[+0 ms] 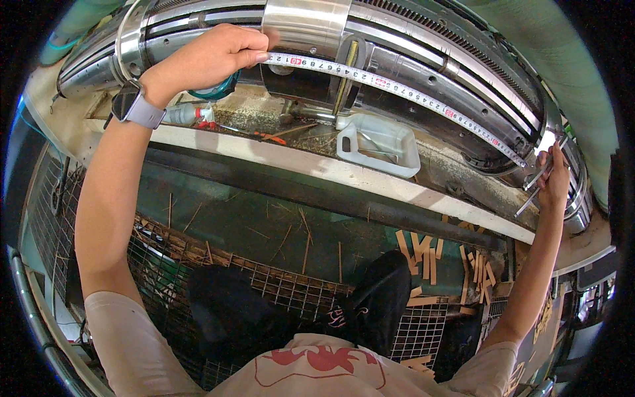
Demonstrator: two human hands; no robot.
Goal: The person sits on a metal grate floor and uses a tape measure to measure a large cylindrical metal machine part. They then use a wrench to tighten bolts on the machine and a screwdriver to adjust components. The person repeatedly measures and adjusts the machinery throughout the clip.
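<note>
A white measuring tape (397, 89) stretches across the front of a large round steel machine ring (423, 53). My left hand (211, 56) pinches the tape's left part against the ring near a polished steel block (305, 26). A teal tape case (213, 89) shows just under that hand. My right hand (554, 175) holds the tape's far end at the ring's right side, together with a metal hex key (534, 185). A smartwatch with a grey strap (135, 106) sits on my left wrist.
A white plastic jug (380, 145) lies on the dusty ledge (297, 165) under the ring, beside a small bottle (185, 114) and debris. Below are a wire mesh platform (284, 284), scattered wooden sticks (423, 255) and my dark shoes (380, 298).
</note>
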